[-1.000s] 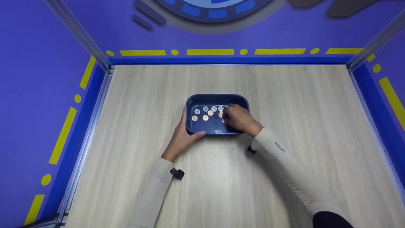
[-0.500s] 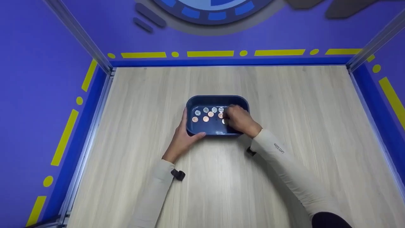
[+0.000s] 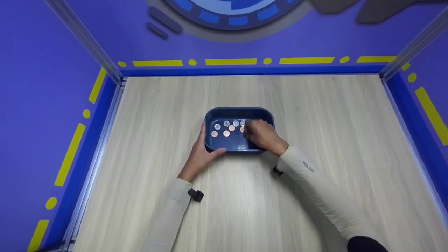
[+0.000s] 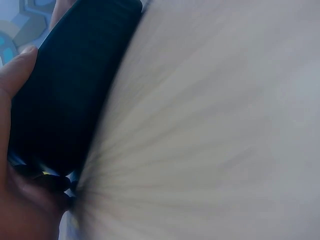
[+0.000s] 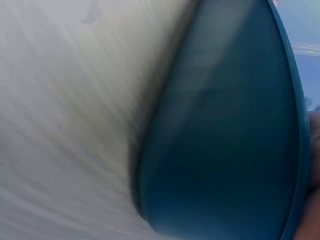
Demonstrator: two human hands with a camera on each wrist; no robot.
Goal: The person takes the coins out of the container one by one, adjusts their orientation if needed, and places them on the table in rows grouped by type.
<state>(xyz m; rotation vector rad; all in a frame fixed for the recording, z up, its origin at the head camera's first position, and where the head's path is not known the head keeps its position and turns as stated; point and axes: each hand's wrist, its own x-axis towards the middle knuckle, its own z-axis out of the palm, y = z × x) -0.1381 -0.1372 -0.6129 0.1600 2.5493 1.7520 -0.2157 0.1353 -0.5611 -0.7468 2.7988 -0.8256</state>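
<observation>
Coins [image 3: 225, 128] lie in the blue tray [image 3: 238, 112]; left hand [image 3: 200, 154] grips the tray's left wall, right hand [image 3: 263, 137] reaches inside with curled fingers, grasp hidden.

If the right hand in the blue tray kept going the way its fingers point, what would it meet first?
Probably the copper coin just left of the right hand, inside the dark blue plastic tray; depth is unclear from the head view.
</observation>
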